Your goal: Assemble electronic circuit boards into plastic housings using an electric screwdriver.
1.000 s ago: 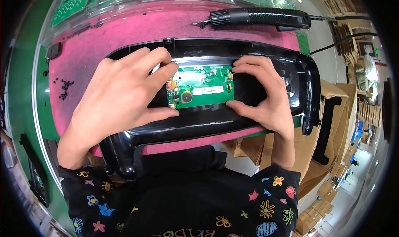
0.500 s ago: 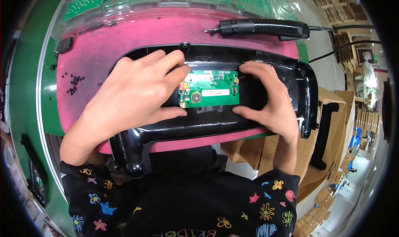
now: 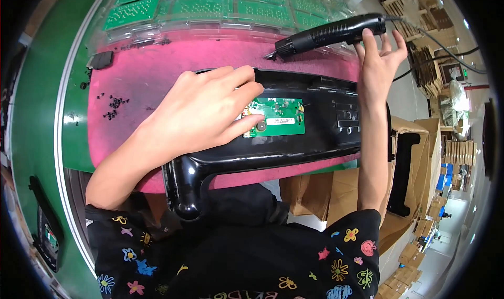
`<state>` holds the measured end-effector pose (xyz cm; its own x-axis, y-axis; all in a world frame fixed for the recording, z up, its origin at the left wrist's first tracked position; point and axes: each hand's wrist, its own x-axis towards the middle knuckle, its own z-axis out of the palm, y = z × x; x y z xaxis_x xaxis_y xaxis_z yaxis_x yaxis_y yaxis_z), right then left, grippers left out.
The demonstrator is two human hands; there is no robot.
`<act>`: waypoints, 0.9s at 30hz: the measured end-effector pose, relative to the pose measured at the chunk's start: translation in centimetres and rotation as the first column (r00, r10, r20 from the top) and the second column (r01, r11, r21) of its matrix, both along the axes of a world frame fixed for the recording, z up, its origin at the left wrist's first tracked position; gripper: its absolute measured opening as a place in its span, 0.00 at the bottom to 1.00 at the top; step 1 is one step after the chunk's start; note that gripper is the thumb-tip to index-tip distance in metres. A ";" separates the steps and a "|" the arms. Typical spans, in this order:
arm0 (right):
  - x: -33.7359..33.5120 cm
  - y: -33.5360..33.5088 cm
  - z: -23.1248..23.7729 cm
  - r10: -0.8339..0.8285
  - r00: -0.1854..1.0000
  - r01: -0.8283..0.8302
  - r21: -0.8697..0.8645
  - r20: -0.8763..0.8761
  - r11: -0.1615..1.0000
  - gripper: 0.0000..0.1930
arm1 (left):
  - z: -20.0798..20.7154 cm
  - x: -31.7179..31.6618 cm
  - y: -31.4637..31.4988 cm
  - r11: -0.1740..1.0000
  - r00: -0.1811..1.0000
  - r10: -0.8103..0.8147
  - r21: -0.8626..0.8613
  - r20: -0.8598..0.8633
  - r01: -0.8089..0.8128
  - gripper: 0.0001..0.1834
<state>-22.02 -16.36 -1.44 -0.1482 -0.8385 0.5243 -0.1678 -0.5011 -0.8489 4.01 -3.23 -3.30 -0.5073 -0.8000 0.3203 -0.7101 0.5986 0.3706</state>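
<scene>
A green circuit board (image 3: 286, 125) lies in a long black plastic housing (image 3: 315, 141) with a rounded handle-like end. My left hand (image 3: 210, 107) is bent over the board's left part, its thumb and fingers pressed close together on it and hiding that end. At the upper right, my right hand (image 3: 379, 63) has hold of the rear of a black electric screwdriver (image 3: 331, 35), some fingers stretched up beside it. The tool's back end is raised, and its bit points down to the left, close to the mat, with small dark bits by it.
The housing rests on a pink mat (image 3: 136, 63); small black screws (image 3: 114, 106) are scattered at its left. Clear trays of green boards (image 3: 220, 8) stand behind. A cable (image 3: 436, 42) trails from the tool. Cardboard boxes (image 3: 341, 194) stand at the right, below the table edge.
My right hand has left the board's right side and reached up to the screwdriver, whose rear has lifted. My left thumb has come onto the board. The housing appears shifted slightly right and down.
</scene>
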 end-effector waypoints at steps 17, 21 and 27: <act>5.6 8.4 4.3 0.557 0.354 -0.746 -0.133 0.751 0.653 0.27 | 0.5 0.3 -0.3 0.935 0.770 -0.057 0.237 -0.635 0.265 0.13; 5.4 10.0 5.1 0.648 0.345 -0.773 -0.186 0.679 0.606 0.31 | 0.8 0.0 -0.1 0.888 0.726 -0.083 0.280 -0.683 0.364 0.09; 4.6 10.6 4.8 0.818 0.274 -0.862 -0.247 0.506 0.442 0.35 | 1.0 -0.4 0.5 0.971 0.711 -0.093 0.094 -0.698 0.220 0.04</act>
<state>-17.42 -5.74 3.32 0.4590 -0.6853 0.5654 0.7475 -0.0460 -0.6626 3.58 -2.70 -2.29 -0.3219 -0.8003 0.5058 -0.1253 0.5656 0.8151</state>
